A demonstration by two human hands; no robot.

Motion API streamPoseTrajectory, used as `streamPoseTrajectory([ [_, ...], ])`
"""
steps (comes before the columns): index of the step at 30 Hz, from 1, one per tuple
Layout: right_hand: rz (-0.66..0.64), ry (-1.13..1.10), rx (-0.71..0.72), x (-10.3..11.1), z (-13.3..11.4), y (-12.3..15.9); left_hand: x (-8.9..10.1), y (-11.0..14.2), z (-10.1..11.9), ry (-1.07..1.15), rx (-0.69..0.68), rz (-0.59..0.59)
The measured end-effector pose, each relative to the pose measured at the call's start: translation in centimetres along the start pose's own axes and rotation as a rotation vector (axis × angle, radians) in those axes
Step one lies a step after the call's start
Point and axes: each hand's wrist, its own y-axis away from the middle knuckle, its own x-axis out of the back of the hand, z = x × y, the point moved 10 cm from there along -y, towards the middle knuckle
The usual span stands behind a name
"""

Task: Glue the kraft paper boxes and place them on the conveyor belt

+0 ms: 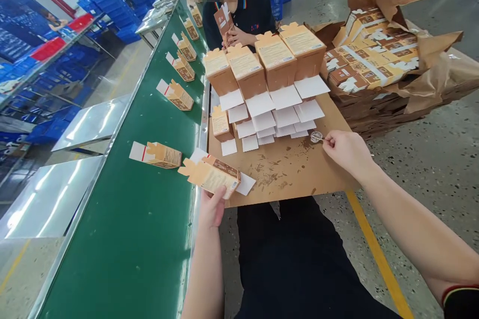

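Observation:
My left hand grips an open carton, cream and brown, tilted above the edge between the green belt and the cardboard-topped table. Its white end flap sticks out to the right. My right hand pinches a thin pale stick at the table's right side. The stick's far end reaches a small clear cup; its tip is too small to make out. Stacked cartons with white flaps hanging out stand beyond my hands, and a smaller carton stands at their left.
On the green belt lie several open cartons, the nearest left of my held one. Dark stains mark the cardboard tabletop. Across the stack a co-worker holds a brown carton. A paper-wrapped pile of flat cartons stands at right.

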Motion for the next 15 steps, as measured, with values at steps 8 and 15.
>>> streamPoseTrajectory([
  [8,0.184,-0.256,0.039,1.0,-3.0,4.6,-1.1,-1.1,-1.5,-0.147,-0.055,0.071],
  [15,-0.077,-0.584,0.306,-8.9,-14.4,11.0,-2.7,-0.9,-1.0,-0.268,-0.046,0.049],
])
